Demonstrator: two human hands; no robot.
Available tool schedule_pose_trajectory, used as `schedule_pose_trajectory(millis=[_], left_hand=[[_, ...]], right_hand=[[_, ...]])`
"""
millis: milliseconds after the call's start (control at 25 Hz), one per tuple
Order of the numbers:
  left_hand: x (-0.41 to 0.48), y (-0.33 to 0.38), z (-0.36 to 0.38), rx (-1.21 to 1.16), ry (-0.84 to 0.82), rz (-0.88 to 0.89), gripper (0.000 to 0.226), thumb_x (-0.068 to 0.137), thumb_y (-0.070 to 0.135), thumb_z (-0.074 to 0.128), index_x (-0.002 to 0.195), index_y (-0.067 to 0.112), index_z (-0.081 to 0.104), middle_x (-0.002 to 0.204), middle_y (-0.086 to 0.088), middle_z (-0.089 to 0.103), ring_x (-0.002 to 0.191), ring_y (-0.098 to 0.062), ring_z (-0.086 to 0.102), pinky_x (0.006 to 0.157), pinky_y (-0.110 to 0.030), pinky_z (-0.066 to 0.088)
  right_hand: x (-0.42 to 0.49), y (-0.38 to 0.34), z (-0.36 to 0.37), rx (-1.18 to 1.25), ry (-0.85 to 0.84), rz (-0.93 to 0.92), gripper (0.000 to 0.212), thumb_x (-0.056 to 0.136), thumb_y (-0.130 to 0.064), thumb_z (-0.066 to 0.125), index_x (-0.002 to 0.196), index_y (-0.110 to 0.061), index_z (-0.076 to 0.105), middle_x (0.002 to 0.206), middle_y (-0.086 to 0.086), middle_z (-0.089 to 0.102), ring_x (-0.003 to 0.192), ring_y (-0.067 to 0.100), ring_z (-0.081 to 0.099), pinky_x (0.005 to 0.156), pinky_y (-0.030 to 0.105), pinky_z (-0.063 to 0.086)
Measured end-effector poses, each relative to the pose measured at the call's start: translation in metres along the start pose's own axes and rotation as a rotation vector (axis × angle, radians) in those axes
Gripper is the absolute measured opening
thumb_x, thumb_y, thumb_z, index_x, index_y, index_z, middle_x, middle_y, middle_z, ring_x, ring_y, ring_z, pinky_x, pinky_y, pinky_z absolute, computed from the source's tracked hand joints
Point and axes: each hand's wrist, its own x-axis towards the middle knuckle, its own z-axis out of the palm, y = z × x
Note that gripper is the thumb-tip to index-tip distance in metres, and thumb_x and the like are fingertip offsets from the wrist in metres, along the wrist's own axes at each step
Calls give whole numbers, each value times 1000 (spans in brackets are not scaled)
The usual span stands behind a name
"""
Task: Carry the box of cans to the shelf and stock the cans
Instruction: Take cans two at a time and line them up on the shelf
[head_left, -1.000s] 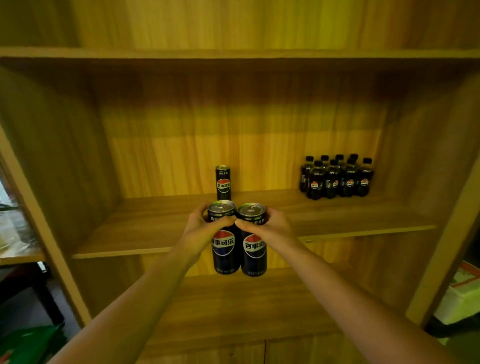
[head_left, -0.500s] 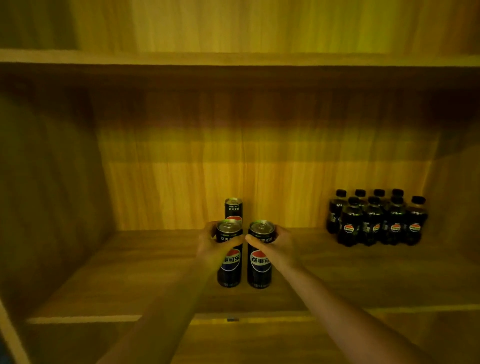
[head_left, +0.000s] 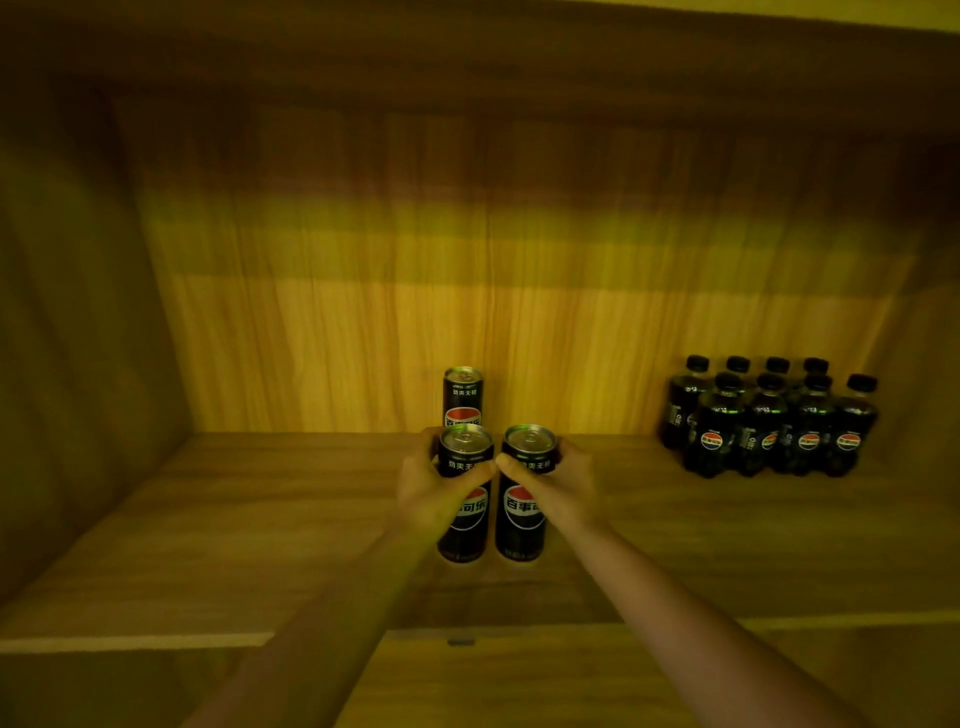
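Standing upright, two cans (head_left: 491, 499) fill both hands' (head_left: 498, 483) grip.

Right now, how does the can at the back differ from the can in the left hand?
The back can stands free near the rear wall; the front left can is gripped by the left hand. The back can's label shows fully; fingers cover part of the front left can's. Both are upright, tall, black, same logo.

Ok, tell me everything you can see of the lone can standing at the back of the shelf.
The tall slim black metal can stands upright near the wooden shelf's back panel, untouched by either hand. It has a silvery top and a red, white and blue round logo under white characters. Its lower part is hidden behind the black can in the left hand, directly in front of it.
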Motion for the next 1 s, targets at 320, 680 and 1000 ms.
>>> schedule_pose_trajectory(millis=[320,680,1000], left_hand=[[-21,-75,-20,940,-218,-48,128,35,99,20,144,31,17,155,0,22,146,-22,12,119,-50,9],[24,-87,-4,1213,-172,-93,96,78,76,27,149,18,-1,159,-8,-1,146,-27,-10,116,-52,-8],[68,-97,3,1300,-146,-138,97,78,78,20,148,17,-8,159,-12,-2,147,-30,-6,118,-50,-5]], right_hand=[[-42,71,-13,-596,-242,118,111,44,-91,41,135,-28,36,138,-5,49,126,16,45,104,40,40],[7,90,18,-922,-49,-20,53,80,-57,52,117,-18,54,122,0,61,117,17,52,99,32,37],[40,95,43,-934,88,62,51,82,-54,53,112,-14,56,118,8,63,113,23,55,94,35,44]])
